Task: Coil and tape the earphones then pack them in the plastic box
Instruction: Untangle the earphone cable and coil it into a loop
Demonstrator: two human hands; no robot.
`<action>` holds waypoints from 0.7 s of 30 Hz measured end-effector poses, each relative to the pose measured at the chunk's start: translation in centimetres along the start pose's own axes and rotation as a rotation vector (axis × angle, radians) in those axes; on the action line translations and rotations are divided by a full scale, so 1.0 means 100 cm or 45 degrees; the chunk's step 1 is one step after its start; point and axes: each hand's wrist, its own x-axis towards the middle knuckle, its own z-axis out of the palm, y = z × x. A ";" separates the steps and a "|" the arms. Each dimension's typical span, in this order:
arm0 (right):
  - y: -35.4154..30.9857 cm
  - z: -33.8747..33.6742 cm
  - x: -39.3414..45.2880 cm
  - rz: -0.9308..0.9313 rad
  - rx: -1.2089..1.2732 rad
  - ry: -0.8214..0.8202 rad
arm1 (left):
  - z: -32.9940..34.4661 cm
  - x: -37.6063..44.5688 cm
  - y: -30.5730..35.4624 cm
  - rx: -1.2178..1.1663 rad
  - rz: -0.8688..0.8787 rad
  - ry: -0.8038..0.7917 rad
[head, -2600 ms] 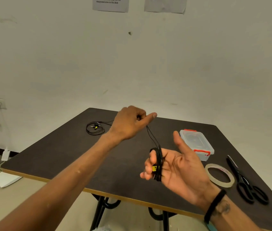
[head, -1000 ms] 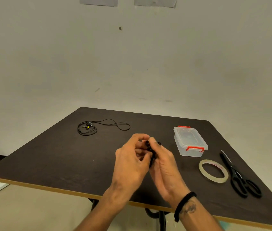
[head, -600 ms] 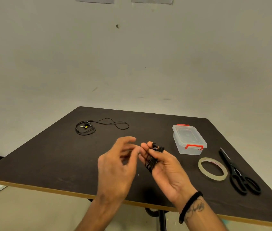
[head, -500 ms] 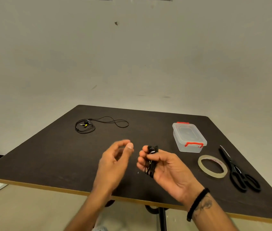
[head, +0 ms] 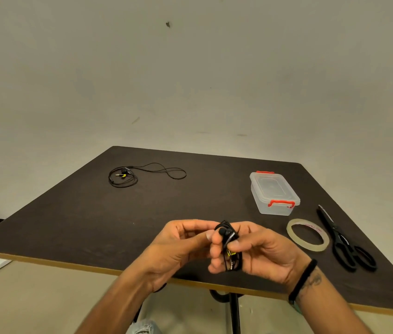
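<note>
The right hand (head: pixel 260 251) grips a coiled bundle of black earphones (head: pixel 230 247), its fingers curled round the loops and its thumb pressed over the top. The left hand (head: pixel 181 242) meets it from the other side, thumb and forefinger curled in toward the bundle's upper end, apparently pinching an earbud, though the fingertips overlap there and the contact is hard to make out. Both hands hover together above the near edge of the dark table (head: pixel 94 213).

Much of the coil is hidden behind the right fingers; only a few black loops, a rounded earbud and a small yellow mark show through.

Beyond the hands and to their right stands the clear plastic box (head: pixel 273 194), its lid on and its red clips closed. Right of the hands, nearer than the box, lies a roll of clear tape (head: pixel 307 235), flat on the table, with black scissors (head: pixel 345 239) just beside it farther right. Well apart, beyond the hands to the left, a second pair of earphones (head: pixel 137 174) lies loosely looped.
</note>
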 end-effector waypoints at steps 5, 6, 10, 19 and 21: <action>0.000 -0.018 0.003 0.011 -0.007 0.059 | 0.024 0.010 -0.006 0.617 0.237 0.371; 0.000 -0.021 0.004 0.015 0.014 0.078 | 0.028 0.013 -0.007 0.697 0.228 0.400; 0.003 -0.023 0.009 -0.084 0.029 0.244 | 0.029 0.026 0.004 0.941 0.204 0.403; -0.011 -0.021 0.056 -0.690 0.472 0.639 | 0.038 0.083 0.075 1.468 0.448 0.194; -0.021 -0.023 0.070 -0.753 0.430 0.873 | 0.035 0.093 0.089 1.615 0.490 0.133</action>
